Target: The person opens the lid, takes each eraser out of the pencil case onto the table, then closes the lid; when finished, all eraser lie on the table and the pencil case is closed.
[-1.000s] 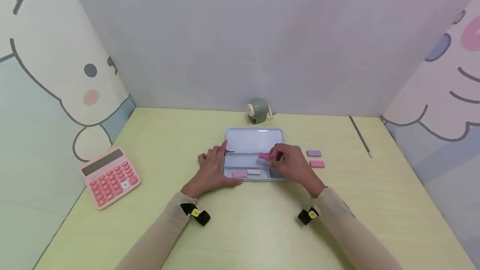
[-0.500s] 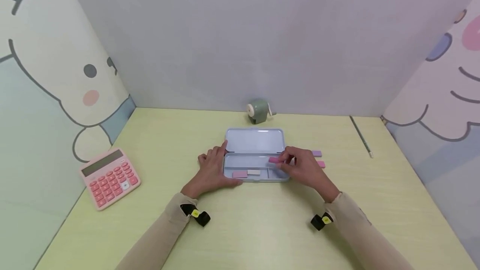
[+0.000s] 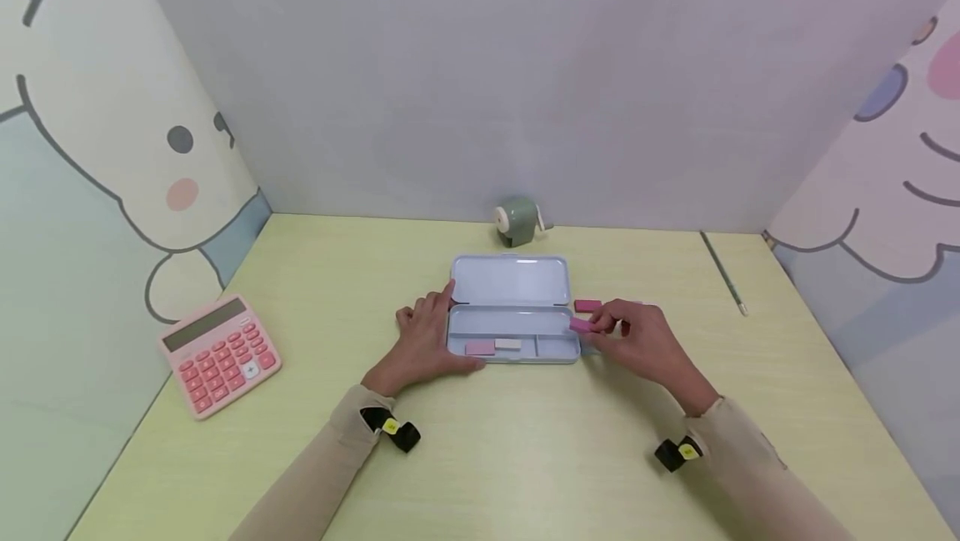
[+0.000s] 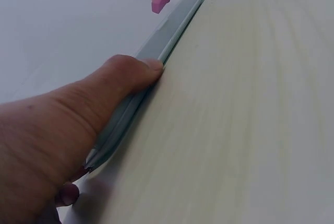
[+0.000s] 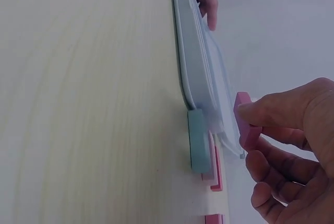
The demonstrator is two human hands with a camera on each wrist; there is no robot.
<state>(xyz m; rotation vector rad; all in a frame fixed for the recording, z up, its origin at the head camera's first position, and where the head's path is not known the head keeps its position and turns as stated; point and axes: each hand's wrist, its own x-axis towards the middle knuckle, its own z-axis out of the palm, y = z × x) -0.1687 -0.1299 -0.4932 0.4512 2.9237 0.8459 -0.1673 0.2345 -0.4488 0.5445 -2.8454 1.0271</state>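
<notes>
At the right end of the open pencil case (image 3: 513,333), the right hand (image 3: 637,345) pinches a pink eraser (image 3: 581,325) by its long sides between thumb and fingertips. It looks light, firm and slightly grippy, so a gentle pinch should do. The left hand (image 3: 423,341) lies flat against the case's left end, fingers relaxed, on the worktop (image 3: 480,458).

Both arms are coming in from the bottom in beige sleeves, each with a small black band at the wrist. The left hand (image 3: 423,339) is lying palm down with fingers spread and fairly straight, thumb pressing along an edge. The right hand (image 3: 637,341) is hovering off to the right, thumb and forefinger curling into a pinching grip, the other fingers loosely tucked underneath.
</notes>
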